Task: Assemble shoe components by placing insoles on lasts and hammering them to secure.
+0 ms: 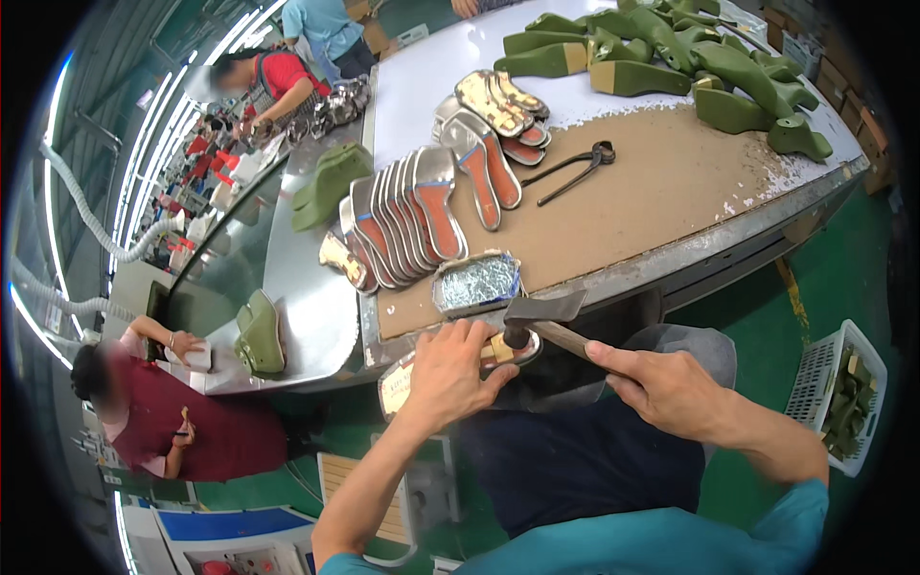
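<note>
Hammer on insole at bench edge

Right hand (671, 388) closed around the wooden handle of a hammer (542, 316); the dark metal head sits down on the piece held by the other hand. Left hand (448, 374) clamped over a shiny gold insole (398, 381) mounted on a form, fingers curled over its top, pressed just below the near edge of the workbench (661, 182). The hammer head meets the insole's right end, beside the left fingertips.

On the bench just above the hands: a small tin of tacks (476, 283), its contents glinting, touching the bench edge. Behind it, a fanned row of insoles (402, 216) with silver rims and reddish-brown centres, overlapping one another. Further back a second small stack of insoles, some gold. Black pincers (578, 168) lie to the right of that stack on the brown bench top, well apart from the hands. Pile of green shoe lasts (671, 62) along the far end of the bench.

Left of the bench, a curved metal conveyor (307, 307) carrying single green lasts. A person in a dark red shirt (163, 412) stands at its near end; other workers further up the line. White plastic basket (843, 393) on the green floor at lower right.
</note>
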Motion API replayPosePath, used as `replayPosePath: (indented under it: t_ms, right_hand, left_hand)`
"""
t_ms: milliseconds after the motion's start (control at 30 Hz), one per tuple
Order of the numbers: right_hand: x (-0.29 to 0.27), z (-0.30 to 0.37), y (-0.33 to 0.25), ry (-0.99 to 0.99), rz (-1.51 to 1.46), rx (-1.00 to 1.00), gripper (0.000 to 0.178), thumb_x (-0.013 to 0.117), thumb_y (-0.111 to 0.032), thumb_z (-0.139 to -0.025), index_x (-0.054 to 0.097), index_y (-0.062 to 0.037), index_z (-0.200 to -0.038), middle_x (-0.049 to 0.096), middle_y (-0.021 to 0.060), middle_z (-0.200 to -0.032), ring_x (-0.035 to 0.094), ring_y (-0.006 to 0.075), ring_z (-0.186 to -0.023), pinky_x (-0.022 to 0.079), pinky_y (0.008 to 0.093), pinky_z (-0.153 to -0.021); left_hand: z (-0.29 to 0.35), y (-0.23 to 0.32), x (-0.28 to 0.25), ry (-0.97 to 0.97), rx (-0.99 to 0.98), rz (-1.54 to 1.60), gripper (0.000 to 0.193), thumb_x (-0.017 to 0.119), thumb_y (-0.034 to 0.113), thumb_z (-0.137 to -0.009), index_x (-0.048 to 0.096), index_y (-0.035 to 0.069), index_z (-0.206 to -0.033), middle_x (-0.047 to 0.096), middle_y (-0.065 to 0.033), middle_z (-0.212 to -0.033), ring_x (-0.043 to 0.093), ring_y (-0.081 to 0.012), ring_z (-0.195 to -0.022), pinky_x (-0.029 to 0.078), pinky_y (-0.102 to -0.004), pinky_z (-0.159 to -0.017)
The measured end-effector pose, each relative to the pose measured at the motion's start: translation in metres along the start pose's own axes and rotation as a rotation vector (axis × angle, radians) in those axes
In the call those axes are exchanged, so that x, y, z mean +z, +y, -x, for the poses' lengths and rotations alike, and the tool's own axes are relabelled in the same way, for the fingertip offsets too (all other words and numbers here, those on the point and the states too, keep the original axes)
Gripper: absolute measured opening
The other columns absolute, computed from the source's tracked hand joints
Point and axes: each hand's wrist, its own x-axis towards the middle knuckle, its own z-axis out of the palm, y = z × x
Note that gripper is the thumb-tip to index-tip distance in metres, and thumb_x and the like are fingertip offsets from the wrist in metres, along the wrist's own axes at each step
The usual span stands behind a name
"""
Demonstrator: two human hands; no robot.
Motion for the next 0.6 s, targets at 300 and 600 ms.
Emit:
replayPosePath:
  t_ms: [300,600]
  right_hand:
    - [-0.003,0.025,0.022,0.71,-0.587,-0.411,0.048,0.055,0.004,-0.086,0.039,-0.0029,-0.131,0.062,0.0171,-0.092,0.061,0.0281,-0.074,0.053,0.0332,-0.069]
    - [-0.008,-0.012,-0.013,0.24,-0.141,-0.198,0.051,0.061,-0.004,-0.088,0.043,-0.0085,-0.136,0.065,0.0177,-0.106,0.066,0.0246,-0.101,0.055,0.0331,-0.083]
  left_hand:
    - [0.005,-0.002,0.004,0.021,-0.027,0.067,0.05,0.069,0.046,-0.077,0.055,0.007,-0.106,0.058,-0.0119,-0.096,0.056,-0.0304,-0.091,0.039,-0.0416,-0.081]
    - [0.007,-0.004,0.006,0.031,-0.051,0.054,0.05,0.069,0.045,-0.077,0.055,0.006,-0.104,0.06,-0.0115,-0.095,0.057,-0.0299,-0.092,0.038,-0.0422,-0.078]
